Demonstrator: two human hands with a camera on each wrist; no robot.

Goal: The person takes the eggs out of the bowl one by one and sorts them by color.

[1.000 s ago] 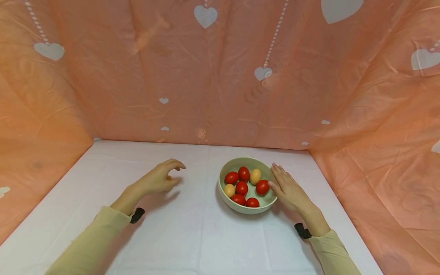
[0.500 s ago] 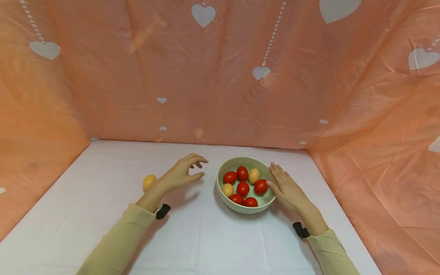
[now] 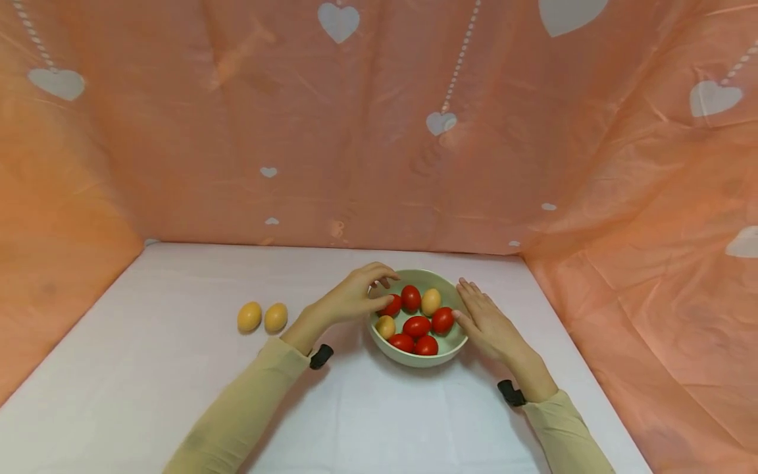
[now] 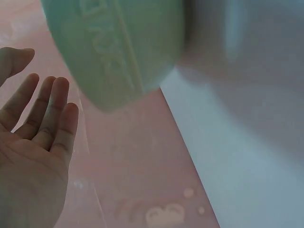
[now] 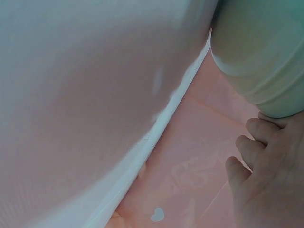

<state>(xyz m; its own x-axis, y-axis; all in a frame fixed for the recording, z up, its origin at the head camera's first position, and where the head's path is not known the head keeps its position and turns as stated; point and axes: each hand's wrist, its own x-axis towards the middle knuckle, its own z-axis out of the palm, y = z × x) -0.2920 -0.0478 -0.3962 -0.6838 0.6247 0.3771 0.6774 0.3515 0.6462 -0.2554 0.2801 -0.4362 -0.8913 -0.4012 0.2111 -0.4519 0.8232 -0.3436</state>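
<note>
A pale green bowl [image 3: 414, 359] stands on the white-covered table, with several red egg-shaped pieces [image 3: 410, 298] and two yellow ones [image 3: 431, 302] inside; they look like small tomatoes. My left hand [image 3: 349, 296] hovers over the bowl's left rim, thumb and fingers apart, with nothing between them. Its loosely spread fingers [image 4: 50, 114] show beside the bowl's side in the left wrist view. Fingers straight, my right hand [image 3: 488, 326] lies along the bowl's right rim, its thumb at the edge. In the right wrist view that hand [image 5: 270, 161] is against the bowl's outer wall.
Two yellow egg-shaped pieces [image 3: 262, 317] lie side by side on the table [image 3: 177, 355] left of the bowl. An orange curtain [image 3: 331, 131] with pale hearts encloses the back and sides.
My left hand has moved right, away from the two yellow pieces, and reached the bowl's rim. A red piece in the bowl's middle has turned. The right hand stays at the bowl.
</note>
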